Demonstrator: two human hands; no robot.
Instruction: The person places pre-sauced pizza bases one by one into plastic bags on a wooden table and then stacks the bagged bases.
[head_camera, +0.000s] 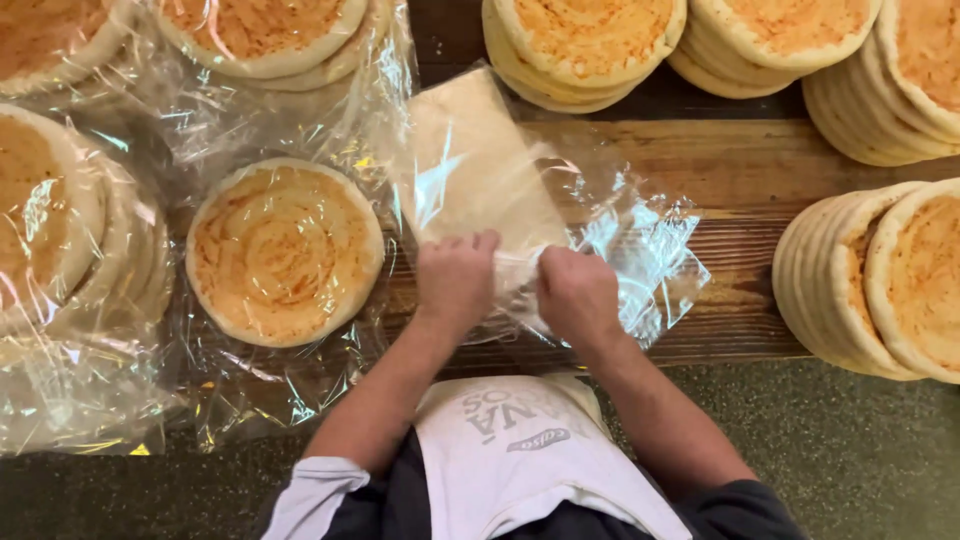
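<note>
a clear plastic bag (600, 240) is pinched at its near end by the left hand (455, 280) and the right hand (578, 295), both closed on the film, near the front edge of the wooden table (740, 170), and it seems still without bread. on the left side, flatbreads (285, 250) are already wrapped in film, while bare stacks (880, 280) are waiting at the right edge and back. beyond the front edge a dark speckled floor (860, 450) is seen.

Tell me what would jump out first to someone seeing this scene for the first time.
Probably the two hands at the centre: the left hand and right hand pinch the near end of a clear plastic bag on the wooden table. Next, the round flatbread lying in crinkled plastic just to the left, and the bare flatbread stacks along the right edge and top.
</note>
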